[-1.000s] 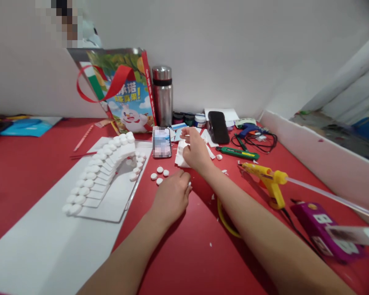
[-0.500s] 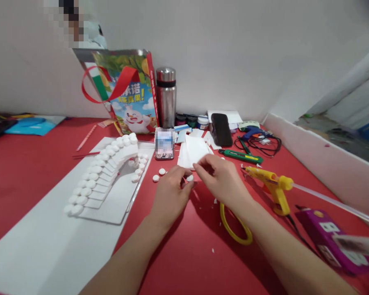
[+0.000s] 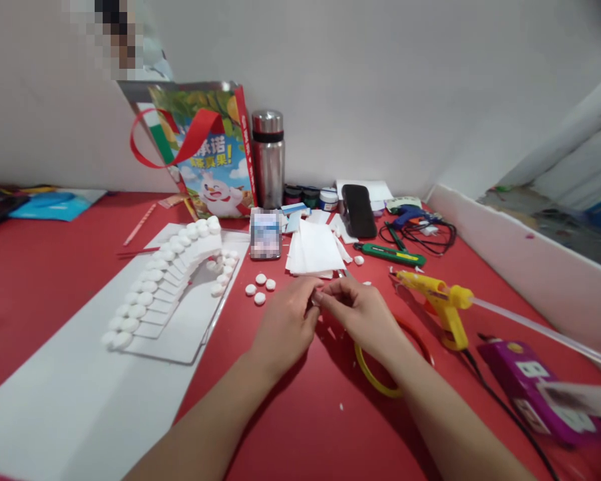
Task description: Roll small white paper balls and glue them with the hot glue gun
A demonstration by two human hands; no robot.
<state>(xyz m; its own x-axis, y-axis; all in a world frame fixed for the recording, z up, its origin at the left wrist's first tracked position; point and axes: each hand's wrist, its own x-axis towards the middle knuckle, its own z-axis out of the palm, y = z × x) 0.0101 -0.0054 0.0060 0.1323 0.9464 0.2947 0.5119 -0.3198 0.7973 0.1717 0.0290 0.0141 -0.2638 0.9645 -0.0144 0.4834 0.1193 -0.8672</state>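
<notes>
Over the red table, my left hand (image 3: 288,317) curls its fingers round a small white round piece, now almost wholly hidden by them. My right hand (image 3: 358,310) meets it, thumb and forefinger pinched at the same spot; what they grip is hidden. Several white discs (image 3: 260,298) lie just left of my left hand. White paper sheets (image 3: 323,247) are stacked beyond both hands. Partly under my right wrist lies a yellow ring (image 3: 375,384). To the left, a curved stepped white model (image 3: 153,287) edged with white discs rests on a white board (image 3: 75,394).
On the right are a yellow glue gun (image 3: 425,286) with a clear stick, a purple box (image 3: 535,384) and a green utility knife (image 3: 390,254). Behind stand a steel flask (image 3: 269,164), a printed bag (image 3: 220,164), a lit phone (image 3: 266,234) and a black phone (image 3: 359,210).
My right hand has come in against my left, closing the gap between them. The white piece that showed in my left fingers is now mostly covered. The view has shifted slightly.
</notes>
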